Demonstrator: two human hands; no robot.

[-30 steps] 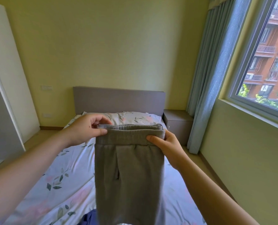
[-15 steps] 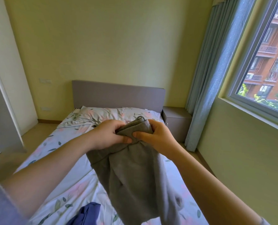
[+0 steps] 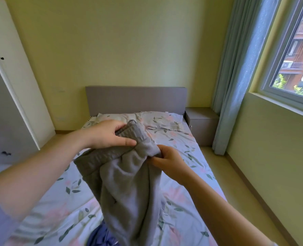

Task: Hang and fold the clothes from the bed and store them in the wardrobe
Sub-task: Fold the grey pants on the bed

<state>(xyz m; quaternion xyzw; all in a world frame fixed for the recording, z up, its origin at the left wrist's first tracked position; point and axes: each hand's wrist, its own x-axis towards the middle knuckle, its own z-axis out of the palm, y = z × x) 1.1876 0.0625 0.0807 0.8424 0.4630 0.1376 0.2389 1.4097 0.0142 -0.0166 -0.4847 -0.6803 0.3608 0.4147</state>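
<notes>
Grey sweatpants hang in the air over the bed, their legs drooping toward its near end. My left hand grips the ribbed waistband from above, thumb underneath. Slightly lower and to the right, my right hand pinches a bunched fold of the same fabric. A blue garment lies on the floral sheet at the bottom edge, partly hidden behind the sweatpants. The white wardrobe stands at the left with its door swung open.
A grey headboard and floral pillows sit at the far end. To the right are a grey nightstand, a blue curtain and a window. Bare floor runs along both sides of the bed.
The waistband was stretched flat between both hands; they came together and bunched it. Now my right hand has dropped lower and holds a fold, and the waistband slants.
</notes>
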